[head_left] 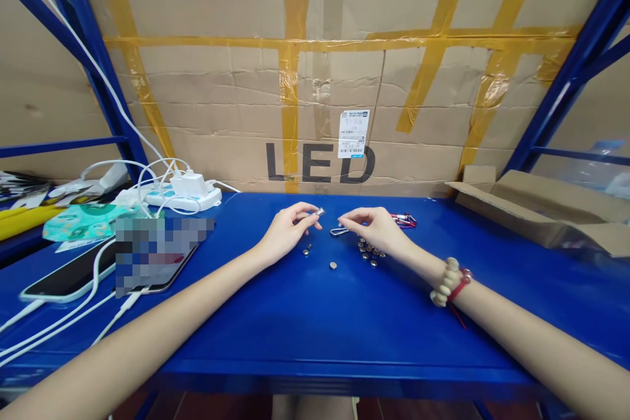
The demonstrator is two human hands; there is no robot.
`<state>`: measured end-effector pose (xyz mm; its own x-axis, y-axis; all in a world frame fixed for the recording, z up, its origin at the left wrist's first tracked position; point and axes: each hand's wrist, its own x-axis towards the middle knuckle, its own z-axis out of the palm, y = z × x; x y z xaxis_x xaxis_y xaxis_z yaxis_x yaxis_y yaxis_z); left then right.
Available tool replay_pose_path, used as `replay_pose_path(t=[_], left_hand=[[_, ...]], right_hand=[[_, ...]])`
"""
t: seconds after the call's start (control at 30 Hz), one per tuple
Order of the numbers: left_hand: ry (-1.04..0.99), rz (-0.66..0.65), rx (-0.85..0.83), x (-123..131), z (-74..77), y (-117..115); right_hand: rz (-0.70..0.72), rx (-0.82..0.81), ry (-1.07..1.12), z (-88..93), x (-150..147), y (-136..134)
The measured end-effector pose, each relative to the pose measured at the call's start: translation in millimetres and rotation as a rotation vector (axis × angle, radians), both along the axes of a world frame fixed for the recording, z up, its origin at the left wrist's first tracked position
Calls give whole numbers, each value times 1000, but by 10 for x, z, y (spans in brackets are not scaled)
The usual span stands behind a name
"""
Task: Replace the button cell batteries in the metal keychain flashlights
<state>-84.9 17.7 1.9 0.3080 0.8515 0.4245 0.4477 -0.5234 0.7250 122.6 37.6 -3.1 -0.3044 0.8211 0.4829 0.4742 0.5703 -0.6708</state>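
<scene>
My left hand (288, 231) pinches a small silvery metal piece (320, 212) between thumb and fingers, just above the blue tabletop. Facing it, my right hand (377, 230) has thumb and forefinger pressed together; whatever they hold is too small to name. Below the right fingertips lies a silver carabiner clip (338, 232). Partly hidden behind that hand are red carabiner clips (406, 220). Several small round metal button cells (369, 249) lie under the right palm. A single button cell (333, 266) rests nearer to me, and tiny metal parts (306, 252) sit beside the left hand.
Two phones with white cables (69, 272) lie at left, before a white power strip (197, 199) and a green packet (81, 222). An open cardboard box (536, 207) stands at right. A large taped carton (236, 92) walls the back between blue shelf posts (566, 79).
</scene>
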Motion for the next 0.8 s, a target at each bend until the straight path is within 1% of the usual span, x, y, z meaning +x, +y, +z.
replay_pose_path(t=[0.1,0.17,0.3,0.43,0.7,0.8], left_hand=[[180,35,91,-112,-36,73],[234,38,109,-160,-83,114],[339,28,142,-157,-167,142],[417,18,174,-112,-202,118],[501,59,217,-100,-170,81],[489,94,227,-95,-150,68]], right_hand=[[23,89,-226,-73,46,43],[52,124,-294,-106,40,41],[69,137,-346,-123,-3,3],[68,168,-382,-120,-20,-18],[50,178,-432,-97,-27,-37],[42,199,-386,-75,-49,-79]])
